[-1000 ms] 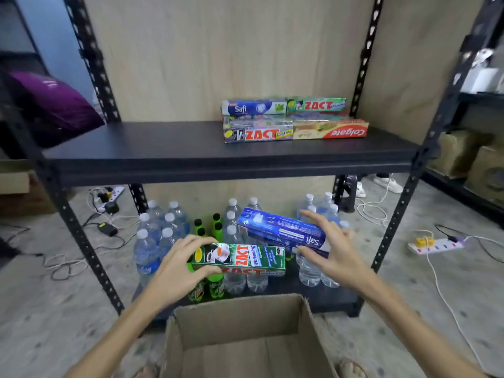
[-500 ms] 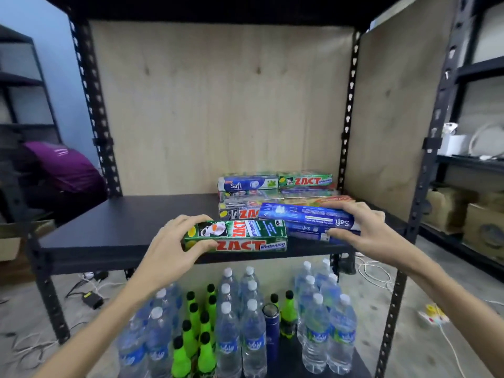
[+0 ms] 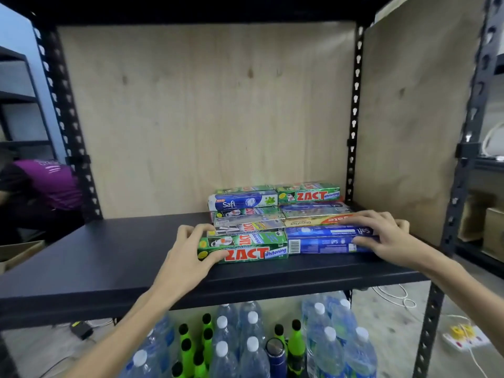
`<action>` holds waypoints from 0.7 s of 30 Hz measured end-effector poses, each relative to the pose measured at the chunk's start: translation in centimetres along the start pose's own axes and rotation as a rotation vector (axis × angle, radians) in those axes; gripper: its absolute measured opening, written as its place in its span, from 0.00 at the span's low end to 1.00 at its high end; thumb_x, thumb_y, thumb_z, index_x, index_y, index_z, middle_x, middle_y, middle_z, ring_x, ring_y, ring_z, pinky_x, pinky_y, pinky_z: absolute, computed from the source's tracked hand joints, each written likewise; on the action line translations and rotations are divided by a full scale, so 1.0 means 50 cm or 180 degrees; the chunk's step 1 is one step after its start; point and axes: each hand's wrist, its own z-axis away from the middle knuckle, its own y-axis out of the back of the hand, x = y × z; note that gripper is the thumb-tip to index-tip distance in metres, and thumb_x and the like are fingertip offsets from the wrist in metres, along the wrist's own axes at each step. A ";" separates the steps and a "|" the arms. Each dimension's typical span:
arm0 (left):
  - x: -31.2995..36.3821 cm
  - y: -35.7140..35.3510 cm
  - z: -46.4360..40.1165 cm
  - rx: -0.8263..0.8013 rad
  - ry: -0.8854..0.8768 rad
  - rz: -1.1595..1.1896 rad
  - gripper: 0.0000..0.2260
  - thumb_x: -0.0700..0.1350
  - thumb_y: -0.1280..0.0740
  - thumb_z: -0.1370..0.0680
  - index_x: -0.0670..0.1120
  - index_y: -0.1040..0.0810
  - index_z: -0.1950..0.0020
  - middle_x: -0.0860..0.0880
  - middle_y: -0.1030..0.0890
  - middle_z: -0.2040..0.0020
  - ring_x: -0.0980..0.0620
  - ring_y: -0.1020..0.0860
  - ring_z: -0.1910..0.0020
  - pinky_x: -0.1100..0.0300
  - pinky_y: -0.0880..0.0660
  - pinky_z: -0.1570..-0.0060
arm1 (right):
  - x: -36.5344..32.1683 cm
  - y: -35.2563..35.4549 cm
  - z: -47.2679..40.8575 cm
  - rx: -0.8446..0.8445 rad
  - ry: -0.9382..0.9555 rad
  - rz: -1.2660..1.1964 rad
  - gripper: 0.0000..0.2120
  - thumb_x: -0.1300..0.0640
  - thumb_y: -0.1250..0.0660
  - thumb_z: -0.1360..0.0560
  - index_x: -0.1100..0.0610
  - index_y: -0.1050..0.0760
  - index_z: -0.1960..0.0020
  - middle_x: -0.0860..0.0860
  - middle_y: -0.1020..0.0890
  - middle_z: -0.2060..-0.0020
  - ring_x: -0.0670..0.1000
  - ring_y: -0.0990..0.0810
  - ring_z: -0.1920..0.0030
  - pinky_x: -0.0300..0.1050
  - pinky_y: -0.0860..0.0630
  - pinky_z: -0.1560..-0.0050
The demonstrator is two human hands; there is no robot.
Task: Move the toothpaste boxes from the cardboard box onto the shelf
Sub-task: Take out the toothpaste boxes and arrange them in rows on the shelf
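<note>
While the green Zact box (image 3: 242,248) is being gripped at its left end by the left hand (image 3: 188,257) and the blue Safi box (image 3: 327,240) by the curled right hand (image 3: 381,236), both are being set on the shelf (image 3: 109,257) front. They are best being slid flush against the stacked boxes (image 3: 275,208) before being released.

ZACT box (image 3: 245,246): green, red lettering;
Safi box (image 3: 327,239): blue, white print;
shelf (image 3: 109,257): matte black;
back panel (image 3: 204,118): pale wood grain;
bottles (image 3: 327,347): clear, white caps
</note>
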 end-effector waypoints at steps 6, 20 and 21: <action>-0.017 -0.007 -0.034 -0.0248 -0.0074 -0.0201 0.31 0.71 0.31 0.32 0.60 0.33 0.34 0.56 0.33 0.40 0.58 0.25 0.43 0.55 0.23 0.42 | 0.013 -0.040 -0.012 0.0409 -0.0013 -0.0060 0.19 0.50 0.34 0.19 0.28 0.30 0.35 0.36 0.30 0.33 0.44 0.40 0.32 0.49 0.47 0.39; -0.027 0.024 -0.068 -0.1167 0.0105 0.0744 0.36 0.60 0.21 0.34 0.63 0.35 0.31 0.57 0.35 0.39 0.61 0.29 0.40 0.71 0.30 0.49 | -0.213 -0.100 -0.055 0.0340 0.0718 -0.0165 0.28 0.28 0.38 0.27 0.33 0.31 0.29 0.33 0.29 0.35 0.40 0.38 0.34 0.49 0.44 0.37; -0.029 0.026 -0.066 -0.1155 0.0103 0.0800 0.35 0.59 0.21 0.34 0.63 0.34 0.32 0.56 0.33 0.39 0.61 0.28 0.41 0.71 0.30 0.50 | -0.227 -0.110 -0.059 0.0343 0.0778 -0.0153 0.28 0.28 0.37 0.26 0.34 0.30 0.29 0.33 0.28 0.36 0.40 0.37 0.35 0.49 0.43 0.38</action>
